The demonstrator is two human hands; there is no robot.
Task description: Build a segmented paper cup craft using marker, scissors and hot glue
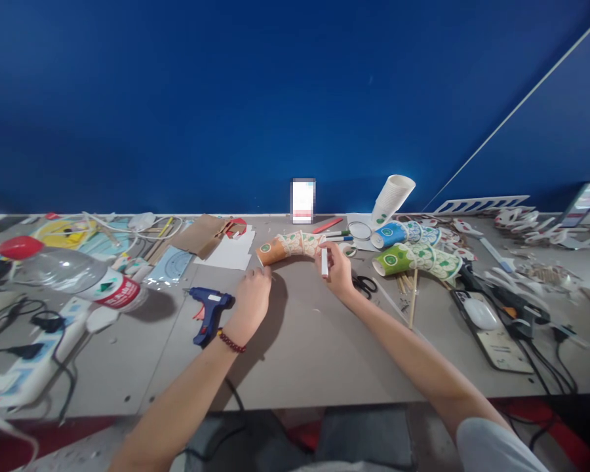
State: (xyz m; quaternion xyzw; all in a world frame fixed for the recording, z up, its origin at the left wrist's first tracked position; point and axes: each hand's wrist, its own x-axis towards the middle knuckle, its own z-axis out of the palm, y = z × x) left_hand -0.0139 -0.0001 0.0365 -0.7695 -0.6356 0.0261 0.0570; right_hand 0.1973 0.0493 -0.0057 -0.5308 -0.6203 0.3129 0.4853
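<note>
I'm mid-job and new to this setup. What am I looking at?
No machine here: just a person's two bare hands, seen from a camera on that person's head, looking forward and down. The right hand holds a small white piece near the right end of a curved orange cup row. The left hand is by the left end; contact is unclear. On the grey table lie a blue glue gun and a plastic bottle to the left, a green cup row and a blue cup row to the right.
</note>
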